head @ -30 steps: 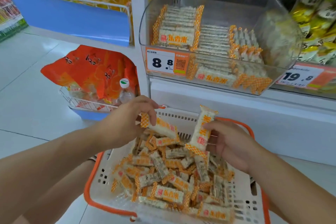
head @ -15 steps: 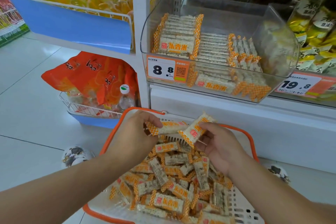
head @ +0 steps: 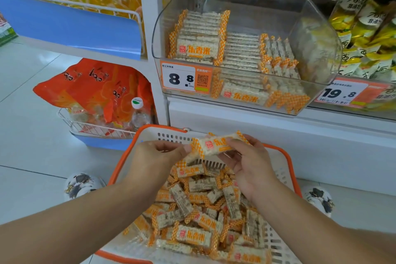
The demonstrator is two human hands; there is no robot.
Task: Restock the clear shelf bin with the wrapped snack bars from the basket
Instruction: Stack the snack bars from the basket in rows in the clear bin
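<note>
Since a second ago both hands, the left hand (head: 158, 154) and right hand (head: 246, 156), have brought their wrapped snack bars (head: 216, 143) together, pinched above the basket (head: 285, 156), ready for the clear shelf bin (head: 310, 34).

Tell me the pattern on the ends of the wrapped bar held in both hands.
Orange-and-white checks on the snack bar, clearest in the head view.

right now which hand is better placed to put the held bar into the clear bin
Right hand, probably: it holds most of the snack bar, below the clear shelf bin. The left hand only pinches the wrapper's end.
</note>
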